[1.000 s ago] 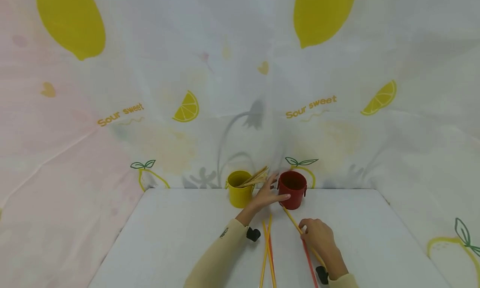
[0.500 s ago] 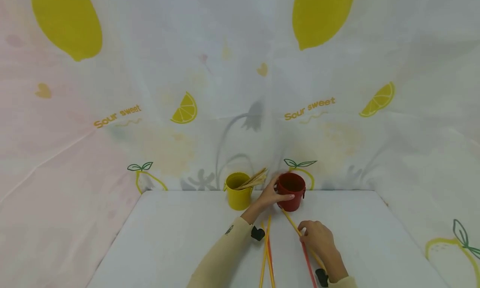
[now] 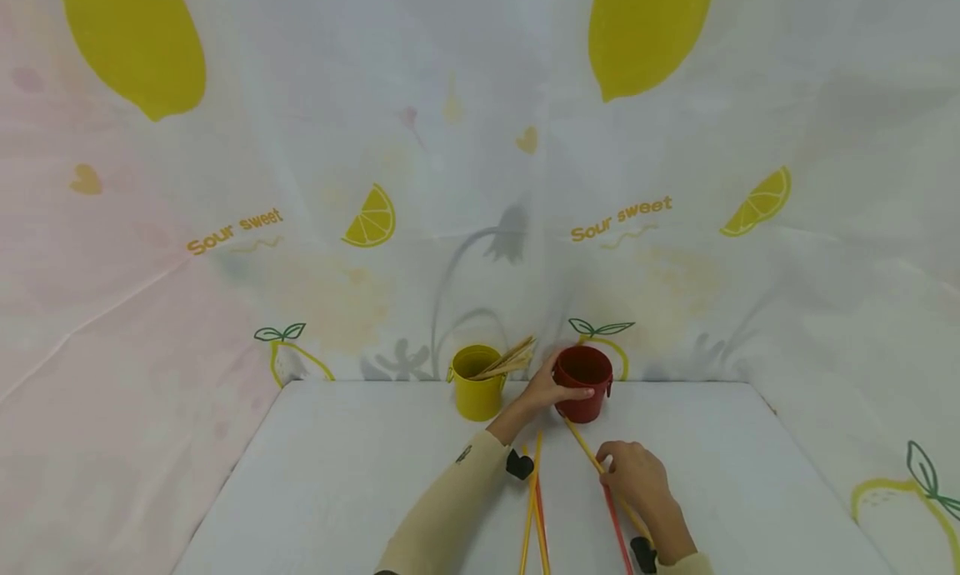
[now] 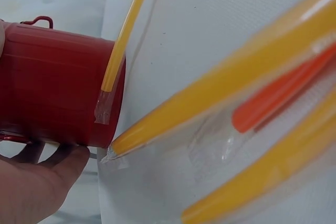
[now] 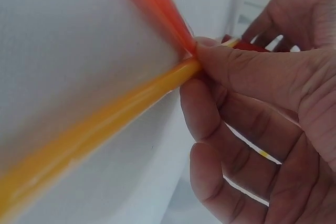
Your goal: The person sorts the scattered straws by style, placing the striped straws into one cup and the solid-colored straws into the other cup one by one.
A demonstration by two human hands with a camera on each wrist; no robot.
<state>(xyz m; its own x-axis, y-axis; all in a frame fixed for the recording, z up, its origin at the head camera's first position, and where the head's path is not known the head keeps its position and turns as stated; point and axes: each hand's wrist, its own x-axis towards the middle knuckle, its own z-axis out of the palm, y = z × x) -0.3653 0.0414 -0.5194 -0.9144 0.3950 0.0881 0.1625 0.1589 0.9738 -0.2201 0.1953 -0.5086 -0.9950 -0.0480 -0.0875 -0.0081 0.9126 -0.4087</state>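
Note:
My left hand (image 3: 538,388) grips a small red bucket (image 3: 597,402), thumb across its front and fingers behind. The left wrist view shows fingertips against the bucket's side (image 4: 52,87). Between thumb and forefinger, my right hand (image 3: 637,477) pinches a yellow drinking straw (image 3: 581,440) in clear plastic wrapping. That straw's far end reaches the foot of the red bucket. A red straw (image 3: 617,525) runs from just under the right fingers toward the front; its end meets the thumb in the right wrist view (image 5: 152,9).
Left of the red bucket stands a yellow bucket (image 3: 478,402) with several thin tan sticks (image 3: 510,361) leaning out. Crossed yellow straws (image 3: 527,521) and another red straw (image 3: 542,504) lie between the arms. A lemon-printed cloth (image 3: 480,158) backs the white table (image 3: 337,475).
My left hand has moved right from the red bucket's edge and closed around it. The right hand still pinches the yellow straw in nearly the same place.

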